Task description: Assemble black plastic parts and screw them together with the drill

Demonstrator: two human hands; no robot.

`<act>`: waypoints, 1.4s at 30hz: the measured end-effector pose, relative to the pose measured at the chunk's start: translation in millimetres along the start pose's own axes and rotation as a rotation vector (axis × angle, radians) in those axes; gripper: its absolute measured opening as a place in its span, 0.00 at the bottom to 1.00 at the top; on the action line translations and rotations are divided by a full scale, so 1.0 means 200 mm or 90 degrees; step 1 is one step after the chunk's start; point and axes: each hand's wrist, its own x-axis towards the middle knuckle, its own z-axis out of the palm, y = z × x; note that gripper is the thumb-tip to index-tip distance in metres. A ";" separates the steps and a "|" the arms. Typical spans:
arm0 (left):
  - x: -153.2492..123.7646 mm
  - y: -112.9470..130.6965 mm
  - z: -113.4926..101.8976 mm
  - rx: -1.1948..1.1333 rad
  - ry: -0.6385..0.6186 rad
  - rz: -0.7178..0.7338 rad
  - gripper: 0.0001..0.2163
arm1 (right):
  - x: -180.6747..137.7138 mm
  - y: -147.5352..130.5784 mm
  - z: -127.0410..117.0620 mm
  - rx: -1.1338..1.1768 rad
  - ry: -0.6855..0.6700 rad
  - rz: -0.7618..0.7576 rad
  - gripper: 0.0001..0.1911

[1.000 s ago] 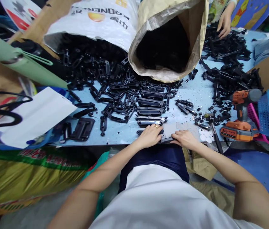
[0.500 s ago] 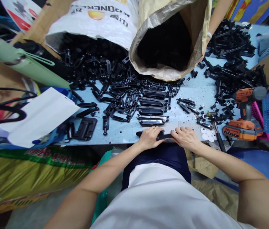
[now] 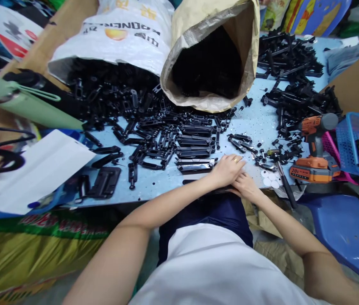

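Lighting was bright, even, from overhead; shadows soft. Strong fisheye bending appeared at the edges. Centre was sharp; slight blur at the margins.

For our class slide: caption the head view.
Both hands, left and right, meet at the table edge beside black parts.

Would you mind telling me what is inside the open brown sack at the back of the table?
The brown sack lies with its mouth open; a dark mass of black parts shows inside. How far back they fill it is hidden in shadow.
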 end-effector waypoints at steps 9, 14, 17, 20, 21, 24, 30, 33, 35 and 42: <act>0.68 0.14 0.13 0.019 -0.084 0.033 0.11 | -0.19 -0.05 -0.03 0.084 0.150 0.113 0.14; 0.62 0.06 0.19 0.034 -0.094 0.032 0.12 | -0.20 0.26 -0.21 0.042 0.223 0.501 0.13; 0.57 0.04 0.19 0.045 -0.102 0.064 0.13 | -0.09 0.50 -0.30 0.026 0.177 0.700 0.11; 0.56 0.06 0.19 0.046 -0.110 0.087 0.11 | 0.02 0.66 -0.33 0.036 0.148 0.772 0.09; 0.57 0.07 0.19 0.046 -0.105 0.081 0.11 | 0.04 0.69 -0.34 0.038 0.139 0.788 0.08; 0.57 0.08 0.16 0.032 -0.066 0.052 0.10 | 0.07 0.69 -0.36 0.036 0.130 0.796 0.06; 0.17 -0.14 -0.04 -0.089 0.093 -0.058 0.11 | 0.02 0.44 -0.32 0.145 0.180 0.609 0.07; -0.22 -0.26 -0.13 -0.141 0.185 -0.151 0.10 | 0.03 0.25 -0.26 0.251 0.135 0.480 0.08; -0.45 -0.31 -0.14 -0.158 0.197 -0.215 0.09 | 0.05 0.13 -0.23 0.352 0.083 0.357 0.08; -0.79 -0.31 -0.08 -0.111 0.146 -0.298 0.12 | 0.20 -0.08 -0.24 0.412 -0.054 0.187 0.07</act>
